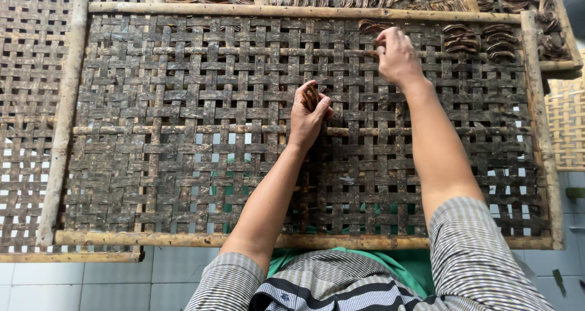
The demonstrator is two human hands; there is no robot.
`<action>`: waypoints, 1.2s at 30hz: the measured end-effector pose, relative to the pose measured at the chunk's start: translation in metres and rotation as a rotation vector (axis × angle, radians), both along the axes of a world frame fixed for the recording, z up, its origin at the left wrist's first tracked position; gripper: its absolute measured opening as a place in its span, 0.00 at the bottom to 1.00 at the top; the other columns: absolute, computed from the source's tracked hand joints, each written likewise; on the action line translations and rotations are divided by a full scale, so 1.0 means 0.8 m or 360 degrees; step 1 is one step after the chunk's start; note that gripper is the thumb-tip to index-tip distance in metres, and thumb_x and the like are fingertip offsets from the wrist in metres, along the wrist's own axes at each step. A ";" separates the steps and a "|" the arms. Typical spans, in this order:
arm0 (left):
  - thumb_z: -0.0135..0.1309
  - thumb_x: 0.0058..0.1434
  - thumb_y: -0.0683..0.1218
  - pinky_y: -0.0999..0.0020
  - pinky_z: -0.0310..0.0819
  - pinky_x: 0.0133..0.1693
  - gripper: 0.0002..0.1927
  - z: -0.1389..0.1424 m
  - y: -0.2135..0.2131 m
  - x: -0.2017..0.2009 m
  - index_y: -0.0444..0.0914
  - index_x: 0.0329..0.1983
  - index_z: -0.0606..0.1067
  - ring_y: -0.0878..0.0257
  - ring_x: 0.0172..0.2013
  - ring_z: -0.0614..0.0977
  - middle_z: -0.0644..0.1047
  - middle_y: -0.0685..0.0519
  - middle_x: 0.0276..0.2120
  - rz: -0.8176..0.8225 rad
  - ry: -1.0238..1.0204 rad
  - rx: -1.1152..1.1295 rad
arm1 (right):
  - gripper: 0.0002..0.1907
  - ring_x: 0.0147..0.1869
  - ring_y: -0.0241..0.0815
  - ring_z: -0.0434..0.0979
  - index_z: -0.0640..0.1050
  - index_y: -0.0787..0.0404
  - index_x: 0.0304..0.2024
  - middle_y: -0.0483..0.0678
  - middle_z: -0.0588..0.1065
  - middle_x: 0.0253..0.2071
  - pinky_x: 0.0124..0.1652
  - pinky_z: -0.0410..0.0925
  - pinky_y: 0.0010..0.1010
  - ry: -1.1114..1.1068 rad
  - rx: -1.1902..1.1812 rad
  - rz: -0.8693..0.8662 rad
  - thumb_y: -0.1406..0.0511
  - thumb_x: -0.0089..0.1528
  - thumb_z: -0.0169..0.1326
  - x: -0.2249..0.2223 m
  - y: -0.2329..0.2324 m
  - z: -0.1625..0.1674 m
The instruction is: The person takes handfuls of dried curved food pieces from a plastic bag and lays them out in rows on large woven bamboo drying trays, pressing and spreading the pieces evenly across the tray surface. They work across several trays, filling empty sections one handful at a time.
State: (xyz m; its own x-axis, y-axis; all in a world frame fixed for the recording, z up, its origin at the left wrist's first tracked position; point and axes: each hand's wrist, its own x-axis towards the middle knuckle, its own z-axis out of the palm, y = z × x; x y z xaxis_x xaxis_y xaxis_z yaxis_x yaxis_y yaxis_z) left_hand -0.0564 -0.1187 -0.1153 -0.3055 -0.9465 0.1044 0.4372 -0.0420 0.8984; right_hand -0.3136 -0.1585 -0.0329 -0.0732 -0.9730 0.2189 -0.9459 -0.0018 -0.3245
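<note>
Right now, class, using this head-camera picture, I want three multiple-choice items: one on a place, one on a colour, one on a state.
1. Where do the laid-out brown curved strips lie on the woven rack?
A. far right corner
B. near left corner
C. centre

2. What colour is the cloth under the rack's near edge?
A. red
B. green
C. white

3. What is the left hand doing?
A. lying flat and open
B. gripping the frame
C. holding a bunch of strips

Answers: 1 A, the rows sit past the right hand. 2 B, green shows through the gaps. 3 C, its fingers close round the bunch.
</note>
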 end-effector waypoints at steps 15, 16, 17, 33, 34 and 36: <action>0.56 0.68 0.41 0.71 0.79 0.34 0.26 0.007 0.000 0.001 0.35 0.67 0.62 0.67 0.33 0.81 0.77 0.53 0.39 -0.0005 -0.0053 0.0064 | 0.09 0.49 0.51 0.78 0.82 0.56 0.49 0.57 0.76 0.50 0.45 0.74 0.42 0.0210 0.0188 -0.0422 0.62 0.68 0.58 0.042 -0.007 -0.009; 0.56 0.68 0.41 0.71 0.79 0.34 0.26 0.008 0.001 0.001 0.35 0.67 0.62 0.67 0.33 0.81 0.77 0.52 0.39 0.0003 -0.0081 0.0060 | 0.09 0.51 0.53 0.78 0.82 0.55 0.49 0.57 0.76 0.52 0.48 0.73 0.44 0.0308 0.0180 -0.0404 0.62 0.68 0.58 0.045 -0.006 -0.007; 0.56 0.68 0.41 0.71 0.79 0.34 0.27 0.008 0.001 0.001 0.35 0.67 0.62 0.68 0.33 0.81 0.77 0.53 0.39 0.0001 -0.0055 0.0070 | 0.09 0.52 0.53 0.78 0.82 0.54 0.48 0.57 0.76 0.51 0.50 0.72 0.44 0.0290 0.0347 -0.0362 0.62 0.67 0.57 0.045 -0.008 -0.003; 0.56 0.68 0.41 0.72 0.79 0.36 0.27 0.010 0.007 0.004 0.34 0.67 0.62 0.68 0.33 0.81 0.78 0.53 0.38 0.0034 -0.0077 0.0032 | 0.08 0.54 0.52 0.73 0.82 0.52 0.44 0.54 0.75 0.46 0.54 0.72 0.44 0.0641 0.0015 0.0038 0.63 0.62 0.62 0.009 -0.067 0.024; 0.56 0.68 0.41 0.72 0.79 0.36 0.27 0.010 0.007 0.004 0.34 0.67 0.62 0.68 0.33 0.81 0.78 0.53 0.38 0.0031 -0.0077 0.0023 | 0.08 0.53 0.52 0.72 0.82 0.53 0.41 0.53 0.74 0.45 0.54 0.71 0.45 0.0685 -0.0043 0.0051 0.61 0.60 0.64 0.008 -0.066 0.024; 0.56 0.68 0.41 0.72 0.79 0.35 0.27 0.010 0.010 0.005 0.34 0.67 0.62 0.68 0.33 0.80 0.78 0.53 0.38 0.0023 -0.0048 0.0053 | 0.03 0.54 0.49 0.74 0.80 0.55 0.40 0.48 0.76 0.44 0.53 0.71 0.47 0.0542 -0.0219 0.0121 0.64 0.65 0.60 0.005 -0.060 0.022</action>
